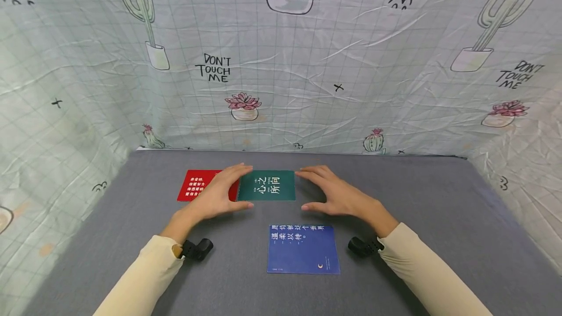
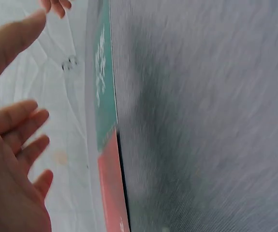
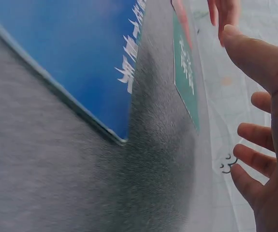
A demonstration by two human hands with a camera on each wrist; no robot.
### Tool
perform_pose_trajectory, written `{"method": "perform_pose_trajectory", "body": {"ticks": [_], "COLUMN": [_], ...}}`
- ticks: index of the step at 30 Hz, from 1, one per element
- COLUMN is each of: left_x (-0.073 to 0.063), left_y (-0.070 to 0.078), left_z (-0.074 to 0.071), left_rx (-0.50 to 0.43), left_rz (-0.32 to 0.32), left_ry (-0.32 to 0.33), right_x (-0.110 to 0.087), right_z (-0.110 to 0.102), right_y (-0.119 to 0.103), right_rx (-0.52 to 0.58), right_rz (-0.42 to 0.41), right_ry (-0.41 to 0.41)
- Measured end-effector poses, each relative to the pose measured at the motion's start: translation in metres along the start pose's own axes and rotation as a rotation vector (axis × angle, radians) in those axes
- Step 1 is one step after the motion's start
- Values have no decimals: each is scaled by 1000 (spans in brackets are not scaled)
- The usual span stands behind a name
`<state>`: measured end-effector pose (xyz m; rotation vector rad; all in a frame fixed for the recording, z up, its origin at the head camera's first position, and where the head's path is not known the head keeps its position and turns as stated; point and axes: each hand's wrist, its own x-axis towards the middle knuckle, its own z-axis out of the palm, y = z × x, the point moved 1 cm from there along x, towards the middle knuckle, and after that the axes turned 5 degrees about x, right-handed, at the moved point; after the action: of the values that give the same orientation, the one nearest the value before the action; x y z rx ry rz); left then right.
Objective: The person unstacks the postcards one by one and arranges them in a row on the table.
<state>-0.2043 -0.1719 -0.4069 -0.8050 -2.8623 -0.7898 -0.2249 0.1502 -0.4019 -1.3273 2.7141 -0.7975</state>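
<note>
A green card [image 1: 267, 186] with white characters lies flat on the grey table, its left edge meeting a red card [image 1: 193, 184]. Above the red card hovers my left hand [image 1: 219, 191], fingers spread in a loose curve and holding nothing; it hides part of that card. My right hand [image 1: 335, 193] is in the air just right of the green card, also loosely curved and empty. Nearer to me, between the forearms, lies a blue card [image 1: 303, 250] with white writing and a small moon. In both wrist views the fingers stand apart from the cards.
The grey tabletop [image 1: 421, 194] runs back to a white cloth [image 1: 307, 62] printed with cacti and lettering, which also rises at both sides. A black wrist device [image 1: 197, 249] is on the left wrist, and another black device [image 1: 365, 246] is on the right.
</note>
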Motion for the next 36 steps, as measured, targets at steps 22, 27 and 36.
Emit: {"method": "perform_pose_trajectory", "body": {"ticks": [22, 27, 36], "left_x": [-51, -59, -65], "left_y": [62, 70, 79], "left_z": [34, 41, 52], "left_rx": [-161, -181, -341], "left_rz": [-30, -18, -93], "left_ry": [-30, -53, -108], "right_x": [-69, -82, -98], "right_z": [11, 17, 26], "right_y": [-38, -44, -46], "right_rx": [75, 134, 197], "right_rz": [-71, -74, -106], "right_ry": [9, 21, 68]}}
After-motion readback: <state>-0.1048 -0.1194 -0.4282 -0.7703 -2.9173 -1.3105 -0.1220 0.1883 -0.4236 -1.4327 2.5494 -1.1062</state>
